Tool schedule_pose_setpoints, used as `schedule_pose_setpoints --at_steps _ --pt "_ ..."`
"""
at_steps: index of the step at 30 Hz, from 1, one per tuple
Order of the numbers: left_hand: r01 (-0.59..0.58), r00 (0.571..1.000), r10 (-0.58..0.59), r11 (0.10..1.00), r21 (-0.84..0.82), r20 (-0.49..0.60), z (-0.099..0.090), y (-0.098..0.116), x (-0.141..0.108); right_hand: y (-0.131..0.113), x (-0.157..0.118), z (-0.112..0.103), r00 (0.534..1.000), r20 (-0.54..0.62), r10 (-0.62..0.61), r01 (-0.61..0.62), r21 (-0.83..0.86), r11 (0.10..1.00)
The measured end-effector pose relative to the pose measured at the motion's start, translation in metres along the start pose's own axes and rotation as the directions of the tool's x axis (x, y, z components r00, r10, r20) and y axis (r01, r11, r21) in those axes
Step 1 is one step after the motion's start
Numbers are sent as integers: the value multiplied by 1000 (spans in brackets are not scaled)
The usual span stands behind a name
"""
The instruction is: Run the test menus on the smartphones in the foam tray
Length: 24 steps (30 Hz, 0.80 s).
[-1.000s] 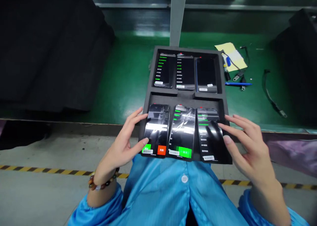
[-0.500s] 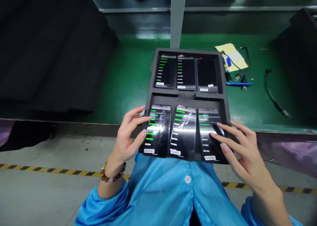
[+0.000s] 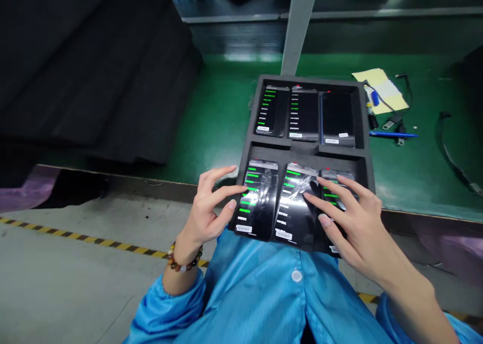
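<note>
A black foam tray (image 3: 305, 149) holds several phones in two rows, its near end over the table edge. My left hand (image 3: 211, 205) is open, its index fingertip at the left edge of the near-left phone (image 3: 258, 203), whose screen shows green and white lines. My right hand (image 3: 352, 213) is spread above the near-right phone (image 3: 335, 195) and partly hides it; its fingertips are over the near-middle phone (image 3: 296, 208). In the far row, two phones (image 3: 272, 110) (image 3: 304, 112) show text and the right one (image 3: 337, 117) has a dark screen.
On the green table (image 3: 222, 102), right of the tray, are a yellow paper (image 3: 381, 82), a blue pen (image 3: 394, 134), a marker (image 3: 372, 117) and short cables (image 3: 453, 168). Black cloth (image 3: 94, 72) covers the left side. A grey post (image 3: 300, 27) stands behind.
The view has shifted, so the tray appears further right. My right hand has moved left from the near-right phone to the near-middle one. My left index finger has moved slightly down the near-left phone.
</note>
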<state>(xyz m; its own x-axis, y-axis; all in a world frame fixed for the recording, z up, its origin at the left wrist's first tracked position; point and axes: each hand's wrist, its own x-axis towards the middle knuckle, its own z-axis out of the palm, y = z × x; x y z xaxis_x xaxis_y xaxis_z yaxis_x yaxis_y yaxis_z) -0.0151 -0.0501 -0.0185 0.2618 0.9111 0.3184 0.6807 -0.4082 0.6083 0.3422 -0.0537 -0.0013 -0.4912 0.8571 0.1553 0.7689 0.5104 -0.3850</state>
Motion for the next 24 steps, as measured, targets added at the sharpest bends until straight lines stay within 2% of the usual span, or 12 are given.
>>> schedule_pose_setpoints --at_steps 9,16,24 --pt "-98 992 102 993 -61 73 -6 -4 -12 15 -13 -9 994 -81 76 -72 52 996" --pt "-151 976 168 981 -124 138 -6 -4 -12 25 -28 -14 981 -124 151 -143 71 987" --pt "-94 992 101 992 -88 77 -8 -5 -7 24 -54 -18 980 -130 151 -136 113 984"
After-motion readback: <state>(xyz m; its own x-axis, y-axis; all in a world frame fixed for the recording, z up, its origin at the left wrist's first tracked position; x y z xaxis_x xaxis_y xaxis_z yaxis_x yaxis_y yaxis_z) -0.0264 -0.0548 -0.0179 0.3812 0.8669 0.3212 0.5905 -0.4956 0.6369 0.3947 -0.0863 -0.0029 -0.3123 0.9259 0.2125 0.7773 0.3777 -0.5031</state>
